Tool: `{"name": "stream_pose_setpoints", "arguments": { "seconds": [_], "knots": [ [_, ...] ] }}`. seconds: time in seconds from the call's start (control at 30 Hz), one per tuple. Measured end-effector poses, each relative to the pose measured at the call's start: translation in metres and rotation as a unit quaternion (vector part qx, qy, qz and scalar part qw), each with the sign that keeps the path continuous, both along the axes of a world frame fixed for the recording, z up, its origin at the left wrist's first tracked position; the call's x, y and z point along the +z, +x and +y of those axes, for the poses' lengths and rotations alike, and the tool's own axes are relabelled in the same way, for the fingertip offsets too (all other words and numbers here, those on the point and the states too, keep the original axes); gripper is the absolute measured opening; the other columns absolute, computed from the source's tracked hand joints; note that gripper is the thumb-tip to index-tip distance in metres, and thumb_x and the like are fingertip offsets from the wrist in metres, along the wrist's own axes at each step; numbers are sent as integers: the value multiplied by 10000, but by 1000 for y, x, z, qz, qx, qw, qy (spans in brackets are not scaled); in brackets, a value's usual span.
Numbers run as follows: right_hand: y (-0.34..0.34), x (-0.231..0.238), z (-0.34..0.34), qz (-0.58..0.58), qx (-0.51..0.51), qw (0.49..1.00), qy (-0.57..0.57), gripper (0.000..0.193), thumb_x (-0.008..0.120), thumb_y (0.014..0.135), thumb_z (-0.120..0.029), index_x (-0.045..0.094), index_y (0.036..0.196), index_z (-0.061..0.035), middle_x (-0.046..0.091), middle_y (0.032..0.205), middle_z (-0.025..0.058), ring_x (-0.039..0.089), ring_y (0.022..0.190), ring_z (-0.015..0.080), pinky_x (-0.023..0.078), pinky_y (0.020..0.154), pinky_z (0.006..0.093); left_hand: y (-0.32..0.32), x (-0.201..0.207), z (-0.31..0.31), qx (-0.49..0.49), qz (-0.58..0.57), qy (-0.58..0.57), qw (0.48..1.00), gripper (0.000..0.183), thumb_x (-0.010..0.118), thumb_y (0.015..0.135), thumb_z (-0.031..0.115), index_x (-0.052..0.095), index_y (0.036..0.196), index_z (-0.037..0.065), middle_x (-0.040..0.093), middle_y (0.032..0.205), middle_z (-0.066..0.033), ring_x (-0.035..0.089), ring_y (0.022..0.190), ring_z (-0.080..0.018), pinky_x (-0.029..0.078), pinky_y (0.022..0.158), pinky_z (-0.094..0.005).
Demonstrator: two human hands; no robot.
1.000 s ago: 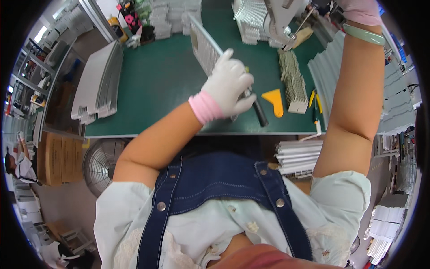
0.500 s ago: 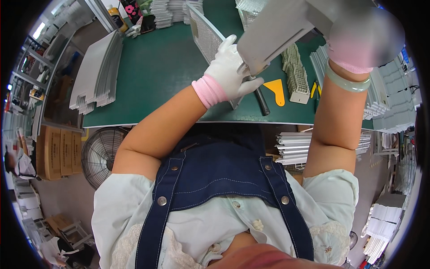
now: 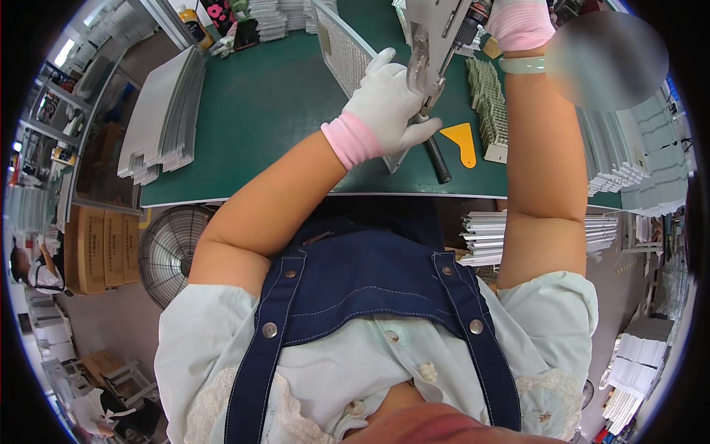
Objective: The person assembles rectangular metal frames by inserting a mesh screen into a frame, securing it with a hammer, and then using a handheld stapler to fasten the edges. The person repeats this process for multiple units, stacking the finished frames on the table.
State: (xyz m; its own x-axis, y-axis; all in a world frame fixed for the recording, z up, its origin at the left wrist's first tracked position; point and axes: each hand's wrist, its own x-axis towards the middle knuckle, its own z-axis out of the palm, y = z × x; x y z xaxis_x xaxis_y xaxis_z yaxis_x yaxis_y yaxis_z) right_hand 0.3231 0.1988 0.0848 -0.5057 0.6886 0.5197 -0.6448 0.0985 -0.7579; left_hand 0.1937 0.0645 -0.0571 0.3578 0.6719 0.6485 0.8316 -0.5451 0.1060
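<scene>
My left hand (image 3: 388, 107), in a white glove with a pink cuff, grips the near end of a metal-framed mesh panel (image 3: 344, 55) standing on edge. Its thumb points right. At the top edge my right hand (image 3: 520, 26), gloved alike and partly cut off, is at a grey nail gun (image 3: 429, 44); its fingers are hidden. The gun's tip points down beside my left fingers at the frame; whether it touches cannot be seen. A black-handled tool (image 3: 438, 159) lies just right of the panel, its head hidden. Beyond it lies a yellow scraper (image 3: 462, 142).
A stack of white panels (image 3: 163, 118) stands on the green table (image 3: 259, 126) at left. Right of the scraper runs a row of small grey pieces (image 3: 488, 111). More panels (image 3: 610, 152) are stacked at right. A floor fan (image 3: 174, 255) stands below the table's left.
The nail gun has turned to a more upright position, and my right hand has moved left and up with it. My left hand stays on the panel.
</scene>
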Motion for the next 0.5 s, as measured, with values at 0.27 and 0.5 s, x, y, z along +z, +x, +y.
{"name": "stream_pose_setpoints", "arguments": {
  "seconds": [0.27,0.5],
  "knots": [
    [-5,4,-3,-26,-47,998,25,316,721,864,-290,684,1075,-58,723,930,66,703,788,185,597,701,360,3,0,4,-16,-4,3,1000,418,628,825,406,630,1078,74,598,770,-86,583,879,-312,290,1078,-525],
    [8,-6,18,5,19,999,-29,303,684,887,-298,679,1043,-38,721,880,95,699,720,179,590,654,344,2,-2,7,-2,29,30,999,427,605,842,437,661,1051,69,590,772,-118,585,900,-323,293,1093,-535]
  ]
}}
